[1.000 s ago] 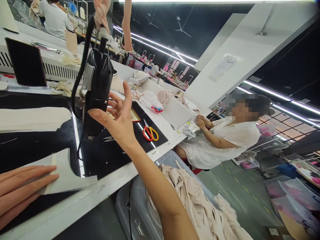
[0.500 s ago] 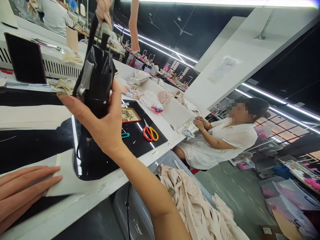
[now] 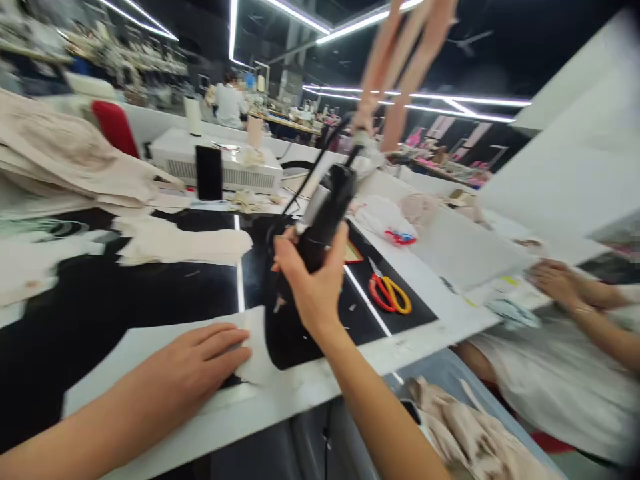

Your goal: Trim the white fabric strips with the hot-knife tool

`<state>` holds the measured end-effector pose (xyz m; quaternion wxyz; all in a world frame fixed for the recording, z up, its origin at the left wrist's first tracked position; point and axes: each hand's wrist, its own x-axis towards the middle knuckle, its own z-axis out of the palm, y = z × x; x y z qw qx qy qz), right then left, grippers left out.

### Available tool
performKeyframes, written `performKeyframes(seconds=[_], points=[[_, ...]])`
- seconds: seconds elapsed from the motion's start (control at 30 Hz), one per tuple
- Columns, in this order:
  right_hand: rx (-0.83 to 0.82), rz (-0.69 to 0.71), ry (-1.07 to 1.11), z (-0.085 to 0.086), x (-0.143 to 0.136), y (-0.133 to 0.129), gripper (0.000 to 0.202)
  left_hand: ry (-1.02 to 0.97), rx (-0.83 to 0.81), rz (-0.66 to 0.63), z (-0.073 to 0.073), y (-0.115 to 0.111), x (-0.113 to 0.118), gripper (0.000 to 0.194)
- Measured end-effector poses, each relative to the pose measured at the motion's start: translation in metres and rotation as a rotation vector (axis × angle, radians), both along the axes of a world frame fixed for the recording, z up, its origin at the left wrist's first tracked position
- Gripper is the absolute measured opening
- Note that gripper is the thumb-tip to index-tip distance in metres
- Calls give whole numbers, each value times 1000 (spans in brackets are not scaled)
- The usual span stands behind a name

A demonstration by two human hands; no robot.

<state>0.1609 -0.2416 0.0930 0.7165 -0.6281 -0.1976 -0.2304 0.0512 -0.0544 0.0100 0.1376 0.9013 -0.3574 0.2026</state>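
Observation:
My right hand (image 3: 317, 287) is wrapped around a black electric screwdriver (image 3: 335, 200) with a grey lever on its side. The tool is tilted and hangs from knotted pink fabric strips (image 3: 373, 87). Its lower end is blurred and partly hidden by my fingers. My left hand (image 3: 195, 360) lies flat, fingers stretched out, on a white panel (image 3: 133, 343) at the table's front edge. The panel's curved right end shows beyond my fingertips. A stack of cream fabric pieces (image 3: 185, 247) rests on the black mat (image 3: 100, 300) behind my left hand.
Red-and-yellow-handled scissors (image 3: 390, 293) and a red-rimmed tray (image 3: 354, 252) lie right of the tool. A black phone (image 3: 209, 173) leans on a vented white box (image 3: 245, 177). Beige fabric (image 3: 65, 153) is heaped at left. A bin of fabric (image 3: 450, 413) stands below; a seated person's hands (image 3: 560, 283) show at right.
The view has swung left, so both hands appear farther right. My right hand has lowered the screwdriver and tilted it more. My left hand stays flat on the panel.

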Motion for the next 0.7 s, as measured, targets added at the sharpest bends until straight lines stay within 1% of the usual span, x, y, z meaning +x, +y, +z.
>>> performKeyframes(seconds=[0.07, 0.1, 0.2, 0.3, 0.4, 0.53, 0.63, 0.7], points=[[37, 17, -7, -6, 6, -4, 42, 17, 95, 17, 9, -7, -3, 45], [73, 33, -22, -9, 9, -6, 38, 22, 106, 15, 12, -9, -4, 43], [150, 107, -48, -14, 16, -8, 35, 60, 107, 16, 15, -13, -8, 36], [181, 156, -54, -15, 16, -8, 33, 83, 86, 5, 15, -16, -7, 35], [193, 178, -43, -15, 17, -5, 32, 85, 53, 0, 15, -19, 1, 29], [196, 190, -30, -17, 21, -1, 33, 68, 41, -10, 13, -25, 22, 19], [199, 198, -21, -19, 23, 2, 33, 34, 46, -10, 9, -29, 36, 13], [205, 204, -22, -20, 23, 3, 32, 49, 43, 14, 5, -29, 41, 7]])
